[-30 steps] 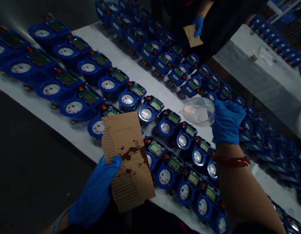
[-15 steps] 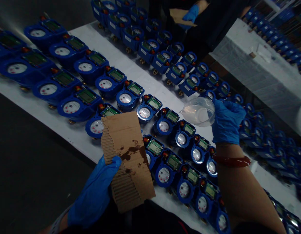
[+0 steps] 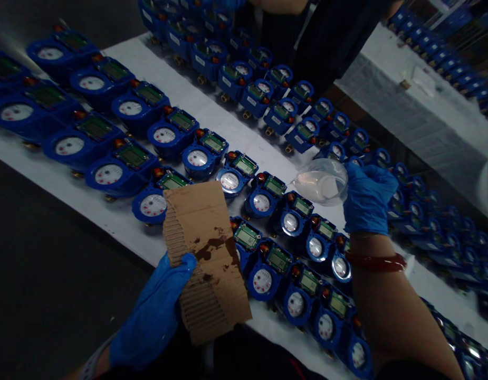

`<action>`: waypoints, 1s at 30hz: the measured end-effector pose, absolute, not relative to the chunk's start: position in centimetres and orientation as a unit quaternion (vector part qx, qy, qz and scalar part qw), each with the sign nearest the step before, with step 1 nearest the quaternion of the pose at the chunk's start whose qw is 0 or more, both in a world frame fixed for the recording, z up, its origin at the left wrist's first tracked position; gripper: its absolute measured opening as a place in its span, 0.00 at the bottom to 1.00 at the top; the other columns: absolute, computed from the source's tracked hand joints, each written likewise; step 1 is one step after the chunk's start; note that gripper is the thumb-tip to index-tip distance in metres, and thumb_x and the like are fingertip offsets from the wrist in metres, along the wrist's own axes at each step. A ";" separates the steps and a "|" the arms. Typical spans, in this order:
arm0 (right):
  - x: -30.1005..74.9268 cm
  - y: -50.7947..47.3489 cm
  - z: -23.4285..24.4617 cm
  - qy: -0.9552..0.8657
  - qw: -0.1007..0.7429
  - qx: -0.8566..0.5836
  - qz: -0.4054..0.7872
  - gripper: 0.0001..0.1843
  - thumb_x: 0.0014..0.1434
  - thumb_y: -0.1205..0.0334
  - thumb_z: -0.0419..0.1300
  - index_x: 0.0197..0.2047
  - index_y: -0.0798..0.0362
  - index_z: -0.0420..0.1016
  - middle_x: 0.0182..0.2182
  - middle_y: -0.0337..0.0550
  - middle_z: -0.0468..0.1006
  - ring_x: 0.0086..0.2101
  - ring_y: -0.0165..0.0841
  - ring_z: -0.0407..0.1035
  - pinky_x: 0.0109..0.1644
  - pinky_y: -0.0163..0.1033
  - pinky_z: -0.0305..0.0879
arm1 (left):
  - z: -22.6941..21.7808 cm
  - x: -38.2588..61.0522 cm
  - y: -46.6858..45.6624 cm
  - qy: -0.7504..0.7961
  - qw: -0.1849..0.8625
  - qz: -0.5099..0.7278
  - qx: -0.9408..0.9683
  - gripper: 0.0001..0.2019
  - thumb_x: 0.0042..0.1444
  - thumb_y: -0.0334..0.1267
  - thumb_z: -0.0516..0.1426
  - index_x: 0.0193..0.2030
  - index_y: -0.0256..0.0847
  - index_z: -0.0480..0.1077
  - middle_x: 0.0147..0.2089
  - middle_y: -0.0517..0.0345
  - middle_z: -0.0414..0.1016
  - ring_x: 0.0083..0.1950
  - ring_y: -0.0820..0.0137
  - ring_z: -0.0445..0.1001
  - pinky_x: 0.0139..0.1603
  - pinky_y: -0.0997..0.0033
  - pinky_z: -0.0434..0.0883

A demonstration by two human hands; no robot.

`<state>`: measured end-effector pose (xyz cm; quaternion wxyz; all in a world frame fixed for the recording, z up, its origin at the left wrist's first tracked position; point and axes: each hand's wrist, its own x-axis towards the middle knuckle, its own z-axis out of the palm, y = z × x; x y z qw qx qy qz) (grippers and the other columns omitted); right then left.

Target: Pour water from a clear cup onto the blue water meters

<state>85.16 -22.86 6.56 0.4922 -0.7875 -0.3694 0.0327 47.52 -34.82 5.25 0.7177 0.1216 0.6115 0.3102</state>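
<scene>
My left hand (image 3: 152, 311), in a blue glove, is closed on a torn piece of brown cardboard (image 3: 212, 221) with dark wet stains and bare corrugation along one side. The cardboard is above the nearest row and hides part of it. My right hand (image 3: 368, 195), also blue-gloved, grips a clear plastic cup (image 3: 321, 182) tilted with its pointed lip to the left; cloudy liquid seems to be inside. Below the cup stand blue water meters, one of them a meter (image 3: 261, 203) with a white dial and an exposed green display board.
More meters (image 3: 109, 174) stand in rows along the white-covered table (image 3: 125, 227). Another row of meters (image 3: 251, 97) lines the far side, where a person in dark clothing (image 3: 323, 42) stands. Beyond is a second covered table (image 3: 390, 84) with further meters.
The meters have shifted slightly left in view, while my hands, the cardboard and the cup keep their places. The other person's gloved hand has moved up and left, and their cardboard is out of view.
</scene>
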 end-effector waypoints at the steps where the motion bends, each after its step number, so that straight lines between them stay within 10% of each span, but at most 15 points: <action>1: 85.3 -23.0 6.5 -0.373 0.492 -0.786 0.031 0.23 0.49 0.69 0.65 0.13 0.51 0.55 0.14 0.27 0.54 0.21 0.22 0.48 0.29 0.37 0.48 | 5.1 47.5 -34.9 0.608 0.720 0.312 0.121 0.33 0.50 0.57 0.70 0.61 0.53 0.70 0.54 0.58 0.84 0.59 0.54 0.79 0.46 0.71 0.83; 30: 87.2 -24.5 5.9 -0.361 0.500 -0.786 0.029 0.21 0.47 0.65 0.66 0.13 0.51 0.58 0.13 0.27 0.55 0.20 0.22 0.48 0.27 0.36 0.49 | 5.0 48.5 -35.6 0.600 0.725 0.319 0.108 0.35 0.50 0.55 0.71 0.64 0.56 0.69 0.54 0.59 0.83 0.62 0.52 0.77 0.55 0.65 0.81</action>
